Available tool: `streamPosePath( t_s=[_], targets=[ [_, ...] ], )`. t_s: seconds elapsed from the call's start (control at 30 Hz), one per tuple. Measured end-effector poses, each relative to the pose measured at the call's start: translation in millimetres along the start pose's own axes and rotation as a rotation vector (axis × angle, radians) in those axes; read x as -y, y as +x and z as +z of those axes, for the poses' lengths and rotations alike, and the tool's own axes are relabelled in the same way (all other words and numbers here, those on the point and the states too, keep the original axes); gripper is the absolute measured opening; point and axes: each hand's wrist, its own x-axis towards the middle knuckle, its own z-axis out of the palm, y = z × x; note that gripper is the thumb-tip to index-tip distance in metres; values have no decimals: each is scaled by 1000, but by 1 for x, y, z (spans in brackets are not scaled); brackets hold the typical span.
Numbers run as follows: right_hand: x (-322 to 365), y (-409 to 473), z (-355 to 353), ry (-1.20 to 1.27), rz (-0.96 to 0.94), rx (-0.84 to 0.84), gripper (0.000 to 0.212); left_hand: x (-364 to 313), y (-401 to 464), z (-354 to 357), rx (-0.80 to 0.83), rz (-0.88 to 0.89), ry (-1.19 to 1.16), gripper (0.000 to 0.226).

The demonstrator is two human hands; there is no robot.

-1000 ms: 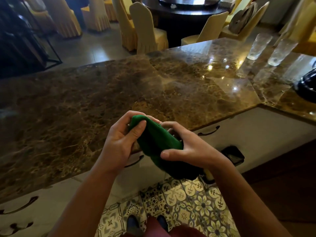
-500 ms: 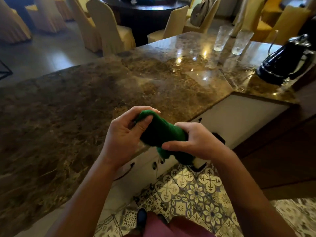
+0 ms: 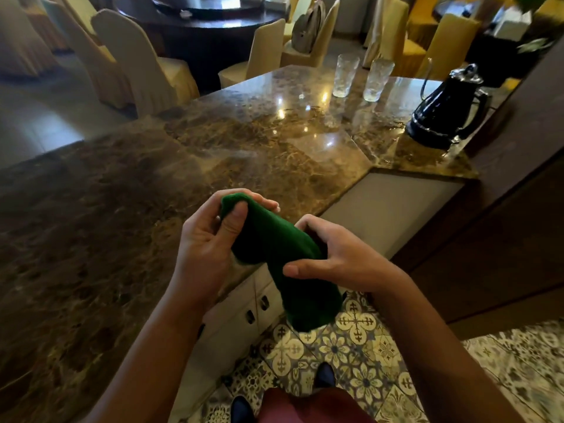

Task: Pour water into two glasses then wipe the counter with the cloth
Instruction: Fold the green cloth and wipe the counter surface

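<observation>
A dark green cloth (image 3: pixel 274 248) hangs between both hands above the near edge of the brown marble counter (image 3: pixel 152 193). My left hand (image 3: pixel 207 239) grips its upper end, thumb pressed on the fabric. My right hand (image 3: pixel 332 254) grips the cloth lower down, and the loose end droops toward the floor. Two clear textured glasses (image 3: pixel 345 76) (image 3: pixel 377 80) stand side by side at the far right of the counter. A black kettle (image 3: pixel 445 111) with a curved handle sits on the counter's right corner.
White cabinet fronts (image 3: pixel 250 306) with dark handles run under the counter. Patterned floor tiles (image 3: pixel 351 352) lie below, with my shoes visible. Covered dining chairs (image 3: pixel 137 62) and a dark round table (image 3: pixel 213 22) stand beyond the counter. A dark wooden panel (image 3: pixel 503 224) rises at the right.
The view has swung to the right, bringing the glasses and kettle fully into sight. Both hands kept hold of the cloth, and more of it now hangs below my right hand.
</observation>
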Motion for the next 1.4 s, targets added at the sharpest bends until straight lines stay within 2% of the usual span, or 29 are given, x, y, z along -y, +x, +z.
streamPosePath(
  t_s=[0.07,0.13,0.27,0.3,0.43,0.63,0.7,0.8,0.87,1.0,1.1,1.17,1.27,1.33,1.4],
  targets=[
    [-7,0,-16,92,-34,-29,56,8,12,12,1,-11,23,28],
    [-11,0,-35,168,-84,-36,55,19,25,28,35,-80,-32,41],
    [-18,2,-83,227,-228,-41,31,39,39,65,108,-442,-253,95],
    [-20,3,-95,222,-258,-57,25,45,41,75,121,-475,-260,95],
    [-34,8,-134,257,-323,-113,22,59,54,111,72,-438,-111,64],
    [-58,10,-180,198,-364,-193,14,64,79,151,-30,-291,108,50],
    [-62,11,-192,189,-395,-218,11,62,92,159,-13,-215,180,41],
    [-61,19,-209,212,-404,-238,10,57,112,165,31,-168,283,42],
    [-59,26,-222,295,-385,-209,15,53,124,164,50,-171,297,41],
    [-53,46,-233,646,-217,18,28,47,150,158,102,-196,225,45],
    [-54,68,-232,784,-124,35,32,50,174,152,176,-244,208,55],
    [-50,80,-235,634,-134,-9,30,53,191,141,248,-281,237,70],
    [-42,93,-246,107,-250,-171,30,58,215,118,376,-369,200,92],
    [-28,103,-253,-102,-340,-224,22,62,230,109,415,-380,196,88],
    [-13,114,-256,-227,-402,-235,14,69,244,107,472,-378,196,74]
  ],
)
